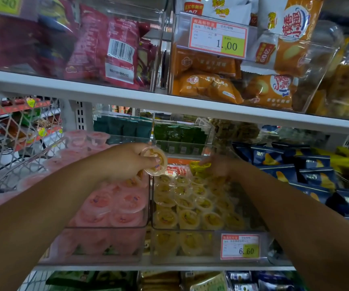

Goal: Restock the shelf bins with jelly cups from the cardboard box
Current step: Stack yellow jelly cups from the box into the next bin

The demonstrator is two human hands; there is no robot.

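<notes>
Pink bin (106, 227) well stocked. Left hand (125, 162) clasps a yellow jelly cup (154, 162) above the divider. Yellow bin (190, 228): right hand (219, 164) at back row, hold unclear. Placing step; next, lower cup into a gap

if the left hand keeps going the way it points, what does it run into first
Most likely the bright yellow item at the right hand, over the back of the yellow jelly bin. The left hand, holding its own jelly cup, points that way; depth is unclear.
</notes>
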